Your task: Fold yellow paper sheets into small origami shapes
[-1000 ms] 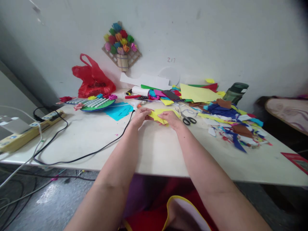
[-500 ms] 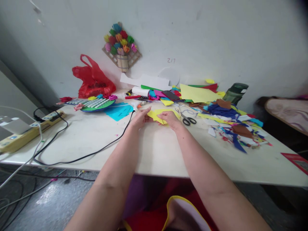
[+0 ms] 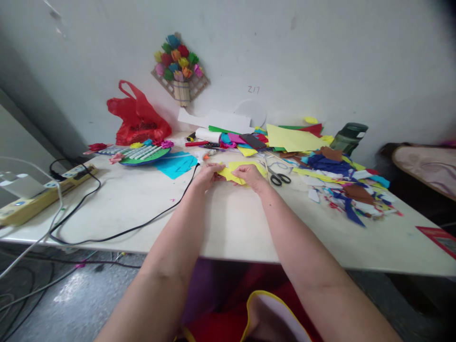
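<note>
The yellow paper [image 3: 230, 173] is right there between the two hands, its longer run going crosswise from the left fingers to the right ones, as far as the folds let me judge. Neither hand is nearer, since both touch it: the left hand [image 3: 209, 175] has its left end, thumb on top and fingers curled in close, while the right hand [image 3: 251, 176] nips a fold with thumb and forefinger drawn together, its knuckles over the right part of the sheet. So most of the paper I can see sits between the fingertips, with some yellow showing just beyond the right hand. Whether it rests on the table [image 3: 238, 228] or is lifted a little, I can't tell from here.

Just to the right of the right fingers lie black-handled scissors [image 3: 280, 179], and well past them a heap of coloured scraps [image 3: 358, 192]. Beyond the left fingertips is what looks like a glue gun [image 3: 207, 156], with a black cord [image 3: 142, 225] trailing off left; blue paper [image 3: 177, 165] lies near the left hand, outward of it. Farther off that way slumps a red plastic bag [image 3: 142, 123].
</note>
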Available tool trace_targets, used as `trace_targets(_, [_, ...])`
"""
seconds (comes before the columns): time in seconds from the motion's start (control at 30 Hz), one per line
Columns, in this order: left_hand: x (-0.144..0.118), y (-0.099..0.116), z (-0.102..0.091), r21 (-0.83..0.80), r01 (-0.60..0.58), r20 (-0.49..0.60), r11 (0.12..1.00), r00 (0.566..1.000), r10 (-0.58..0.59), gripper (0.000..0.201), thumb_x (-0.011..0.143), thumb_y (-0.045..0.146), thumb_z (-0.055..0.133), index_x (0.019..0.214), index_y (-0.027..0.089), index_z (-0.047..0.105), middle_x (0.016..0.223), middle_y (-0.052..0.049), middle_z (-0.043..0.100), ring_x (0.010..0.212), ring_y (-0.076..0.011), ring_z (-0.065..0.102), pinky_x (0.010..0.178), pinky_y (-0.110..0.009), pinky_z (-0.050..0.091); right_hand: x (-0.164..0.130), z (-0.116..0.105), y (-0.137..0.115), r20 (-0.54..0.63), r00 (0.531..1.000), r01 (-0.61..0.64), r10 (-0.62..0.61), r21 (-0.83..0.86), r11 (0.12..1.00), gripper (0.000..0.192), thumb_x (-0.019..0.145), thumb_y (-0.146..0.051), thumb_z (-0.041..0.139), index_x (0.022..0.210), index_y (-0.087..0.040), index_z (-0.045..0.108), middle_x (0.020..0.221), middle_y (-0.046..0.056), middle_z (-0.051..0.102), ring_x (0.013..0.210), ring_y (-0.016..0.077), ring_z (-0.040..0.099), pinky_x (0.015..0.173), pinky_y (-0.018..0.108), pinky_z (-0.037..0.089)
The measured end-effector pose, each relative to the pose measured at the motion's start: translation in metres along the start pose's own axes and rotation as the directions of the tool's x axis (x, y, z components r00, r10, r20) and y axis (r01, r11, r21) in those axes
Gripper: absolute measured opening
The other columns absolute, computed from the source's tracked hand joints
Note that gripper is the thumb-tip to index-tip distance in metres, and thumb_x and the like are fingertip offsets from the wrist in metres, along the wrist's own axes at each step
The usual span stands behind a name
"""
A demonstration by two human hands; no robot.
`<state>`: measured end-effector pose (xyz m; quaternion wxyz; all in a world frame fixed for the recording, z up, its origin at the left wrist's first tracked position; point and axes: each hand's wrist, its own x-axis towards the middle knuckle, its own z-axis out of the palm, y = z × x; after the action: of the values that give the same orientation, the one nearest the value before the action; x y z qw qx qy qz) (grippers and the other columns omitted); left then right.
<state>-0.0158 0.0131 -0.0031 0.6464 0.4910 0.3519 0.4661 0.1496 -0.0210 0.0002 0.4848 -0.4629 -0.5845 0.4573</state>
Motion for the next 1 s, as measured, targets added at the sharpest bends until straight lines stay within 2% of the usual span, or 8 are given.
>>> trace_targets(0.3, [0.0022,-0.0024,-0.0004,0.079,-0.043,-0.075,0.996,0.996,0.049,0.021,0.059,0.027,0.072,0.061,0.013,0.057,0.058,-0.001,0.061,0.052,-0.0105,0.057,0.056,-0.025,0.050,-0.0007,0.0022,-0.0013,0.010,1.000,-0.028,0.027,0.013,1.000,0.011,0.063,-0.024,0.066,0.057,-0.015,0.063,0.048,-0.001,0.060,0.044,0.0137,0.056,0.045,0.025,0.048])
trace_targets(0.53, [0.0027,-0.0037,0.0002,0.096,-0.030,-0.007,0.995,0.999,0.031,0.030,0.055,0.035,0.076,0.068,0.013,0.061,0.065,-0.002,0.064,0.056,-0.0105,0.058,0.056,-0.023,0.048,-0.0038,0.0050,-0.0063,-0.019,1.000,-0.010,0.010,0.014,1.000,0.012,0.065,-0.019,0.063,0.054,-0.015,0.061,0.047,-0.002,0.059,0.043,0.0119,0.054,0.044,0.024,0.048])
trace_targets(0.77, [0.0022,-0.0037,0.0006,0.177,-0.064,-0.015,0.982,0.998,0.068,0.026,0.052,0.030,0.077,0.061,0.014,0.059,0.057,0.001,0.060,0.056,-0.0108,0.058,0.055,-0.022,0.048,-0.0043,0.0070,-0.0077,-0.004,1.000,-0.023,0.023,0.010,1.000,0.012,0.064,-0.019,0.064,0.054,-0.015,0.061,0.047,-0.002,0.059,0.045,0.0131,0.056,0.047,0.025,0.050])
trace_targets(1.0, [0.0043,-0.0048,-0.0004,0.143,-0.086,-0.036,0.986,0.995,0.092,0.029,0.058,0.039,0.073,0.061,0.014,0.061,0.060,-0.002,0.062,0.056,-0.0112,0.058,0.055,-0.022,0.048,-0.0036,0.0062,-0.0071,-0.002,1.000,-0.015,0.015,0.015,1.000,0.012,0.065,-0.021,0.063,0.055,-0.016,0.061,0.047,-0.002,0.059,0.044,0.0140,0.056,0.046,0.026,0.048])
